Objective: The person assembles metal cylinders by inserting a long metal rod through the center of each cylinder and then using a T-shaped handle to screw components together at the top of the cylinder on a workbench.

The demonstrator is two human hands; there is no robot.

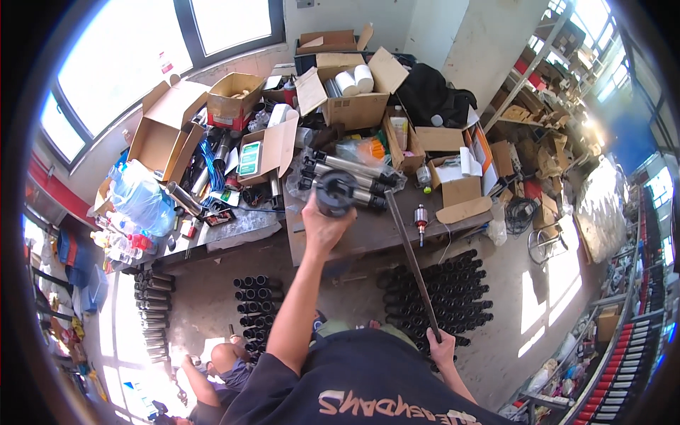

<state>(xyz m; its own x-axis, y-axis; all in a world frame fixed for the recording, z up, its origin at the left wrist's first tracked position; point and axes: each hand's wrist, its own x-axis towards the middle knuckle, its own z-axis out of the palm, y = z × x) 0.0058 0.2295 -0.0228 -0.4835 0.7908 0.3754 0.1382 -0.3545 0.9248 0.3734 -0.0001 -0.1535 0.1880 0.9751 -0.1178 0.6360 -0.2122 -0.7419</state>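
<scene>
My left hand [322, 225] is raised over the workbench [368, 230] and grips a black round cylindrical part [334, 193]. My right hand [440, 347] is low by my body, closed around the lower end of a long thin metal rod [409, 258]. The rod slants up to the left, and its top end reaches the bench close to the black part. Just behind the part, several grey metal tubes with black ends [347, 177] lie in clear plastic on the bench.
Open cardboard boxes [166, 127] and a big blue water bottle [142, 198] crowd the bench. A small motor armature [421, 225] stands near its front edge. Black tubes [453, 290] are stacked on the floor. Another person [212, 368] crouches lower left. Shelving [538, 78] stands at right.
</scene>
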